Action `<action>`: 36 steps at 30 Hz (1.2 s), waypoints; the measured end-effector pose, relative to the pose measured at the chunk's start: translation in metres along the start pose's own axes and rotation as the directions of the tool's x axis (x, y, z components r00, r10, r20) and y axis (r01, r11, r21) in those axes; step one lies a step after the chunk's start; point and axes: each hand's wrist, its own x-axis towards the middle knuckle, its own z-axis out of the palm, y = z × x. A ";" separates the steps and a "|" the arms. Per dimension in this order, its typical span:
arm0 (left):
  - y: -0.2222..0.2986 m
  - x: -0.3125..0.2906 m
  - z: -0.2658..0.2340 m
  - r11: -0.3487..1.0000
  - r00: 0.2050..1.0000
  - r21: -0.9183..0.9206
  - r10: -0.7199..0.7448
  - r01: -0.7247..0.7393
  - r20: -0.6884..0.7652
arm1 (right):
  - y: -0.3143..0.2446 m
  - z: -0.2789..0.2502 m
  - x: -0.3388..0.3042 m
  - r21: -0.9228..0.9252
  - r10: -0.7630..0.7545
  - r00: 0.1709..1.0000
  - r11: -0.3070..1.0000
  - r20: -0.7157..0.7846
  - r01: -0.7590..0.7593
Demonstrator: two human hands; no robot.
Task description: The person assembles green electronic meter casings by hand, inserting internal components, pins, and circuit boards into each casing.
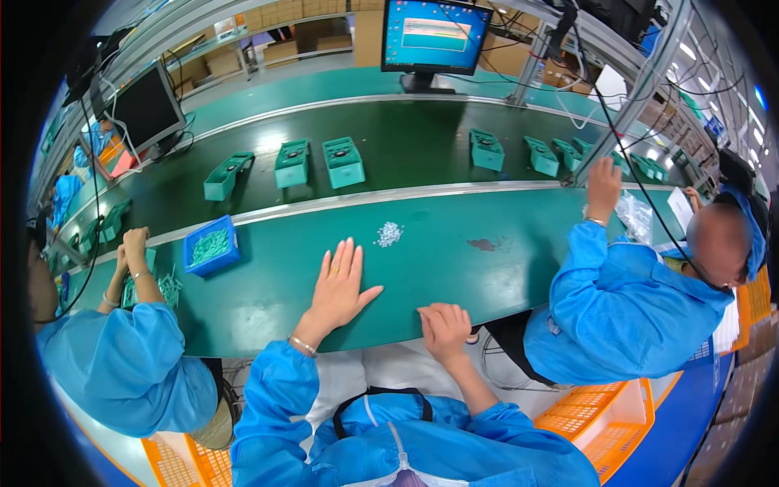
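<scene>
We see the left hand (339, 284) lying flat on the green bench (268, 284), palm down, fingers straight and slightly spread, holding nothing. The right hand (445, 326) rests at the bench's near edge with its fingers curled under; they look closed on nothing, though the view is too poor to rule out a small piece inside.

A small heap of white parts (389, 234) sits on the bench just beyond the left hand's fingertips, apart from them and well apart from the right hand. A dark stain (482, 243) marks the bench to the right of the heap.

To the left, a blue bin (210, 246) of green parts stands on the bench, and a co-worker's hands (132, 247) are raised beside it. To the right, another co-worker in a blue coat reaches a hand (603, 180) up toward the belt (389, 146).

On the belt beyond the bench stand several teal housings (343, 161), some left of centre, some toward the right end. A lit monitor (436, 36) stands behind the belt, and a dark monitor (146, 105) at the left.
</scene>
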 end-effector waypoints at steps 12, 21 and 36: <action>0.000 0.034 0.016 0.997 0.999 0.064 0.052 -0.052 0.011 | -0.003 0.004 -0.001 -0.013 0.009 1.000 1.000 -0.010 -0.010; 0.004 0.037 0.014 0.998 0.998 0.044 0.051 -0.050 -0.039 | 0.000 0.002 0.001 -0.025 -0.014 1.000 1.000 -0.021 0.013; -0.051 -0.103 -0.028 0.977 0.974 0.027 -0.208 0.212 -0.091 | -0.004 0.009 -0.005 -0.013 -0.012 1.000 1.000 0.015 0.012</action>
